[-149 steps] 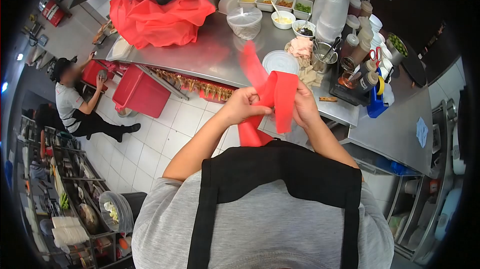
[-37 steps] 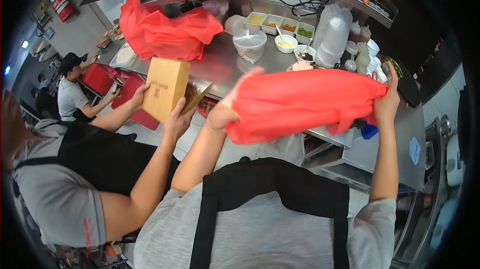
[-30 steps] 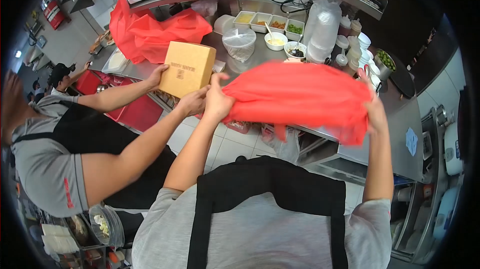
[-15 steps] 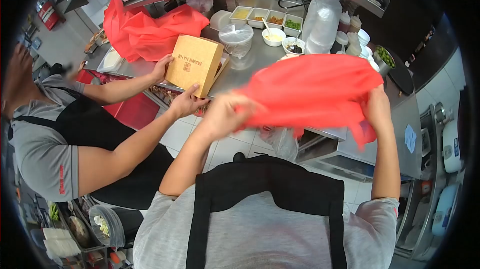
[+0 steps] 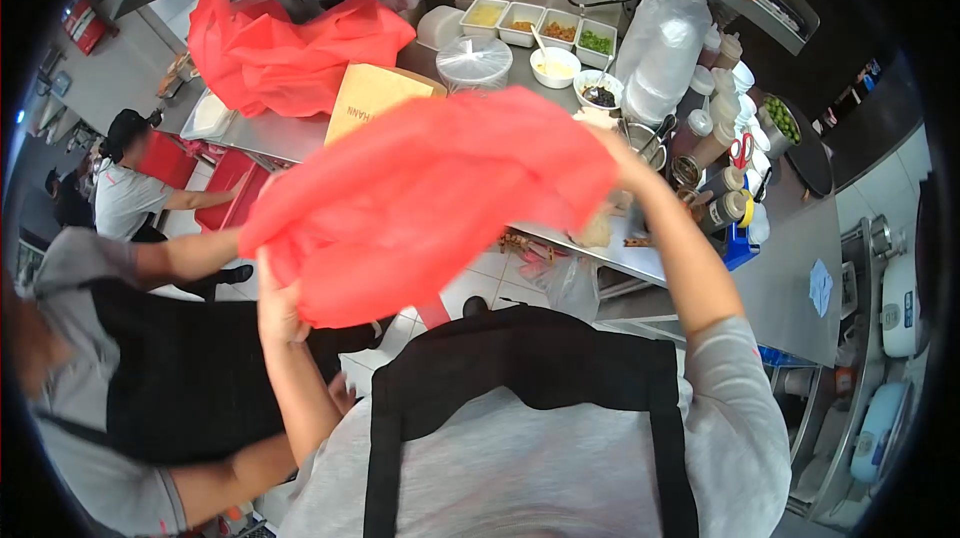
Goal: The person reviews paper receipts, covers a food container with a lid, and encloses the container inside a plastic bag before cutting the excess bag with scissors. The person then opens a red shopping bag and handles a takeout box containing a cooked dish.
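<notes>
A red cloth bag (image 5: 430, 203) is stretched in the air in front of me, a strap dangling from its lower edge. At its lower left end, my left hand (image 5: 283, 306) grips the cloth. My right hand (image 5: 622, 160) is closed on the upper right end, its fingers partly hidden by the fabric. Behind the bag, the yellow-brown cardboard box (image 5: 378, 96) shows only its upper part. A co-worker in a black apron (image 5: 185, 368) stands close on my left, one arm reaching behind the bag.
Another red cloth bag (image 5: 300, 48) lies crumpled on the steel counter. Topping trays (image 5: 540, 23), white bowls (image 5: 555, 68), a lidded plastic tub (image 5: 473, 63), stacked plastic cups (image 5: 660, 48) and several sauce bottles (image 5: 722, 208) line the counter. Another person (image 5: 130, 178) is farther left.
Both my hands have moved left with the red bag, which now covers much of the box. The co-worker's nearer hand has dropped away from the box. Bottles on the right have come into view.
</notes>
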`<action>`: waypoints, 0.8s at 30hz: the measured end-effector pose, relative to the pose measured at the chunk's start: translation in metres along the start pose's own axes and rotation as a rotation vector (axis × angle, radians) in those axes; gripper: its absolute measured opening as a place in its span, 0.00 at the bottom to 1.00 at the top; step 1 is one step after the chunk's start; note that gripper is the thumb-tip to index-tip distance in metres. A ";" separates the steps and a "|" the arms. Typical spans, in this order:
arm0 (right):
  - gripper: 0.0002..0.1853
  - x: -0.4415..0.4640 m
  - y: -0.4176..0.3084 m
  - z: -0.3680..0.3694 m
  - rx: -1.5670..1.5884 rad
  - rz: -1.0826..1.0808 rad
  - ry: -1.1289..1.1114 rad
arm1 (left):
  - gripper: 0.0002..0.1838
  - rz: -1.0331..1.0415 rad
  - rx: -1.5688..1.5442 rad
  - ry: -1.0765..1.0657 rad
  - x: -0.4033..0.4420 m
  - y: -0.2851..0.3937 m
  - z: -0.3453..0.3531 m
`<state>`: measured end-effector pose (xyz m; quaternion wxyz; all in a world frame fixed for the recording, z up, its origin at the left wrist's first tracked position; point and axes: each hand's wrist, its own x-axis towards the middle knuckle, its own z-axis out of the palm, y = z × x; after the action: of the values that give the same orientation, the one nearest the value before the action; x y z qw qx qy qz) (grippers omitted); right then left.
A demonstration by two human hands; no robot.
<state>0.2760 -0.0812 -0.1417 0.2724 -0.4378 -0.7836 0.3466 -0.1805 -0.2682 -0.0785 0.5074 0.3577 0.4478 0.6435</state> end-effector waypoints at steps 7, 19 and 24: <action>0.55 0.070 -0.028 0.054 -0.923 0.157 -0.388 | 0.43 0.328 -0.016 0.154 0.045 0.041 -0.035; 0.19 0.141 -0.006 -0.032 -0.880 0.258 -0.290 | 0.45 0.492 0.134 0.187 0.139 0.067 -0.053; 0.18 0.238 0.001 -0.008 -0.680 -0.023 -0.035 | 0.45 0.521 0.162 0.291 0.133 0.070 -0.067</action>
<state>0.1711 0.1299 -0.1087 0.1012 -0.4885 -0.8639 0.0700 -0.2954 -0.1586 -0.0348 0.2257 0.4039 0.4590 0.7585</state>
